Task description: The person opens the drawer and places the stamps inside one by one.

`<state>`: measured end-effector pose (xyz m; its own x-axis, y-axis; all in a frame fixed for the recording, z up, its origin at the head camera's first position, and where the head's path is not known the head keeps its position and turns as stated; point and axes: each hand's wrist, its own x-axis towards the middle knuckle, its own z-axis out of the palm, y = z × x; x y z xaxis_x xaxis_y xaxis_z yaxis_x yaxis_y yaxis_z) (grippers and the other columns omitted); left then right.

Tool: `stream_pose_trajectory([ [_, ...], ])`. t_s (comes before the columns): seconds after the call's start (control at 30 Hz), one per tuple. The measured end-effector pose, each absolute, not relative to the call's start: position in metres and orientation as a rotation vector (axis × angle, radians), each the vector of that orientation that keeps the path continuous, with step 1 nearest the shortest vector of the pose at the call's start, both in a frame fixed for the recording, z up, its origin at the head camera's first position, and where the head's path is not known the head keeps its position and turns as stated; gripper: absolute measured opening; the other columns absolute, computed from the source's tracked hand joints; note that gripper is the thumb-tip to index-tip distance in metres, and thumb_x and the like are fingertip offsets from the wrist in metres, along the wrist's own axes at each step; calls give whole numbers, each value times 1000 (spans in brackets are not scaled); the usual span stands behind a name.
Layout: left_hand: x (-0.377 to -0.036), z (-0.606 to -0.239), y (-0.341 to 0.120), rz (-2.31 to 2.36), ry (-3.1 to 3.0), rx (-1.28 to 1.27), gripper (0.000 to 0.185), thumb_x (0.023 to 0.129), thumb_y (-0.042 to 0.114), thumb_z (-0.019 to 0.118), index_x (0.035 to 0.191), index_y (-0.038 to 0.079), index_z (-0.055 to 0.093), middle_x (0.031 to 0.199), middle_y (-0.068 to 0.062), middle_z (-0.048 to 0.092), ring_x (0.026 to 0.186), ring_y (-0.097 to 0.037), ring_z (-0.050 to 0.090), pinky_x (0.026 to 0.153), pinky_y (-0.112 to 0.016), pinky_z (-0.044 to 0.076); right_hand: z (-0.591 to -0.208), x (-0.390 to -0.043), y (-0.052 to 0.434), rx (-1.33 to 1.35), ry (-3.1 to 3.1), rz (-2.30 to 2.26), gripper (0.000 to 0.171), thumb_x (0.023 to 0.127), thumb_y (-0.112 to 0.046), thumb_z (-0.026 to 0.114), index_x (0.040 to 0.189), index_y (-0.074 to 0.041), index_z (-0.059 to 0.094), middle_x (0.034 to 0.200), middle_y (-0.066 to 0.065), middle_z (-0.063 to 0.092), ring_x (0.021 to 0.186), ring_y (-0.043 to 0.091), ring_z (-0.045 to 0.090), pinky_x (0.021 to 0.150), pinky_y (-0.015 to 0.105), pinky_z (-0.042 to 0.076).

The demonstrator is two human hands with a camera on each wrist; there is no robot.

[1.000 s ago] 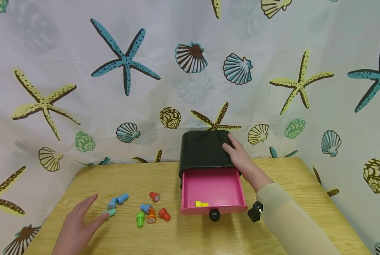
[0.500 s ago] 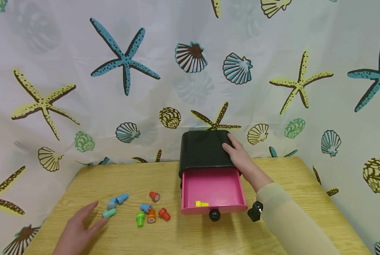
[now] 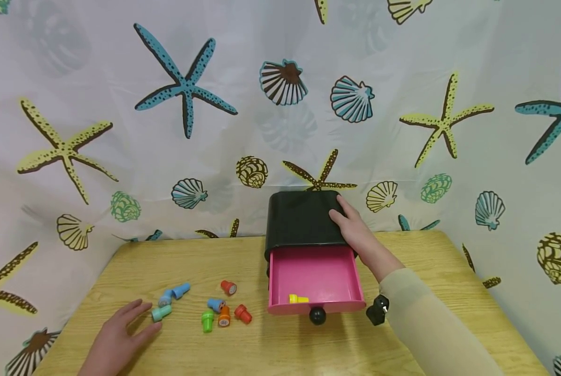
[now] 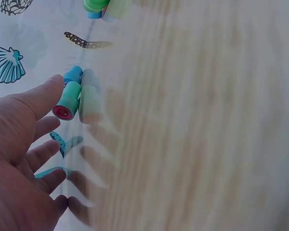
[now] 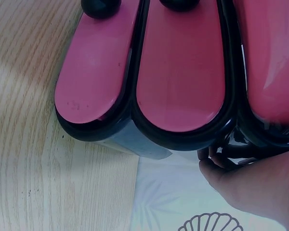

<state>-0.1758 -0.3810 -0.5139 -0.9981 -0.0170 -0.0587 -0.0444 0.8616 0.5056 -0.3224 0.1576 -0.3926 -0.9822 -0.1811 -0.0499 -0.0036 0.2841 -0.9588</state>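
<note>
My left hand (image 3: 118, 337) hovers low at the table's left, thumb and fingers spread with nothing between them. Just beyond its fingertips lies a teal toy stamp (image 3: 161, 313); the left wrist view shows the stamp's (image 4: 68, 101) red end beside the thumb. My right hand (image 3: 358, 235) rests on the right side of a black mini drawer cabinet (image 3: 304, 222), finger and thumb laid along its top edge. In the right wrist view other fingers (image 5: 216, 166) reach behind the cabinet, partly hidden. The top pink drawer (image 3: 315, 269) is pulled out, with one yellow stamp (image 3: 298, 298) inside near the front.
Two blue stamps (image 3: 180, 291) lie behind the teal one. Between them and the cabinet sit a green stamp (image 3: 207, 320), an orange stamp (image 3: 224, 316), a blue stamp (image 3: 216, 305) and two red stamps (image 3: 243, 314). Lower pink drawers (image 5: 180, 72) are closed. Patterned cloth (image 3: 243, 120) hangs behind.
My left hand has shifted slightly toward the front, its thumb coming off the teal stamp, which now shows fully. The right hand, cabinet and drawer stay as they were.
</note>
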Motion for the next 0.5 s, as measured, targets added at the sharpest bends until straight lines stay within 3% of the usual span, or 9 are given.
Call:
stream_pose_trajectory([
  [0.5, -180, -516, -375, 778, 3079, -8, 51, 102, 46, 81, 128, 2, 78, 155, -43, 49, 138, -67, 48, 105, -81, 43, -392, -322, 158, -185, 2396, -1797, 71, 120, -40, 44, 179, -26, 8, 185, 10, -2, 170, 34, -3, 134, 60, 10],
])
